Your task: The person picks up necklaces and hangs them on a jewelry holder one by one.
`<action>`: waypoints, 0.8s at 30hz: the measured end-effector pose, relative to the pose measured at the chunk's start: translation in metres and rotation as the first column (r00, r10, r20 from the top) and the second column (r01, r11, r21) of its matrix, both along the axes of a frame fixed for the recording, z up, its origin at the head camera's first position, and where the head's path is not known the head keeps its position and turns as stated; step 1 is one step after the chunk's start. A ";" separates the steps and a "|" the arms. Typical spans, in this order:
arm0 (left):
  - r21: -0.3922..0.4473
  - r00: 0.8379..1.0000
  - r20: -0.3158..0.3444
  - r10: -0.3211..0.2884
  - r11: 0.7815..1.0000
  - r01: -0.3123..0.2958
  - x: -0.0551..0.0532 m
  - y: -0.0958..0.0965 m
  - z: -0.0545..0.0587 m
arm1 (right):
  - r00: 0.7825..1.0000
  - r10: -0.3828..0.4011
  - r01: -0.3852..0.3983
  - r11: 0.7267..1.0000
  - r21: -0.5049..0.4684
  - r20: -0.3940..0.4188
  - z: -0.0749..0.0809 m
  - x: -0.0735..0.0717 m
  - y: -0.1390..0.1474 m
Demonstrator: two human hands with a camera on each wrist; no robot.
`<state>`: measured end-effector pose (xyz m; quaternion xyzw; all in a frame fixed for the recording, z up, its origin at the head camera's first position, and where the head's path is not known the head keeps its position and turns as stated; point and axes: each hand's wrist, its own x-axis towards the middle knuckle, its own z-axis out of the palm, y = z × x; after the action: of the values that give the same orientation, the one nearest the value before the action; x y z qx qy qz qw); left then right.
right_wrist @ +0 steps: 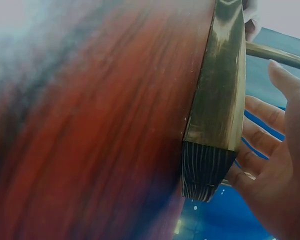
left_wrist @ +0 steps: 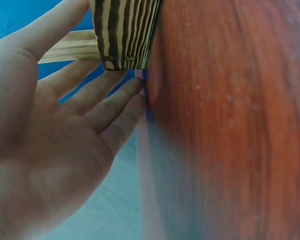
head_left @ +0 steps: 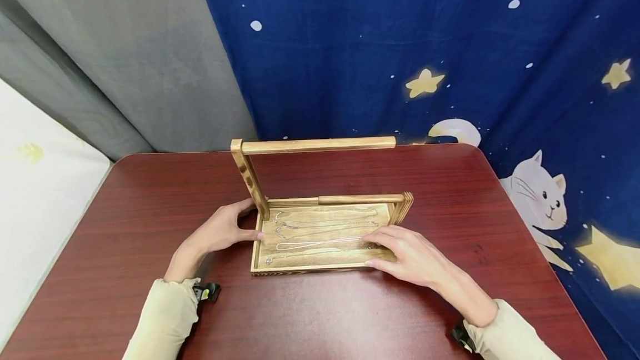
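A wooden jewelry stand (head_left: 314,269) has a shallow tray base and two bars of different height. Several fine necklaces lie side by side across the tray, a pale strand necklace (head_left: 305,245) among them. At the tray's left end my left hand (head_left: 225,229) holds the side wall, thumb over the rim and fingers outside at the back corner. My right hand (head_left: 412,251) reaches over the right end, its fingertips by the pale strand's end and its thumb near the front rim. In the right wrist view, that thumb stands apart from the fingers. Its fingertips are partly hidden behind the wood.
The stand rests on a reddish-brown table (head_left: 320,315). Its tall upper bar (head_left: 320,145) and lower bar (head_left: 360,199) rise over the tray's back. Behind the table hang a grey curtain (head_left: 150,60) and a blue starry curtain (head_left: 350,49).
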<state>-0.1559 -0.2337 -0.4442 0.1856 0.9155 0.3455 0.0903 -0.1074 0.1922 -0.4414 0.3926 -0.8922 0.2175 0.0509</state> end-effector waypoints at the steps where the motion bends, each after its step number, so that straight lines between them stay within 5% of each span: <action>1: -0.001 1.000 -0.001 0.002 1.000 -0.002 0.000 0.000 0.000 | 1.000 0.003 -0.003 1.000 0.001 0.005 0.000 0.000 0.000; 24: 0.035 1.000 0.029 0.000 0.999 -0.001 -0.004 -0.002 -0.001 | 0.994 0.048 -0.050 0.999 0.017 0.099 -0.004 -0.008 -0.020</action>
<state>-0.1595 -0.2355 -0.4454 0.1821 0.9079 0.3640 0.1003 -0.1159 0.1719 -0.4453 0.4034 -0.8859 0.2291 -0.0024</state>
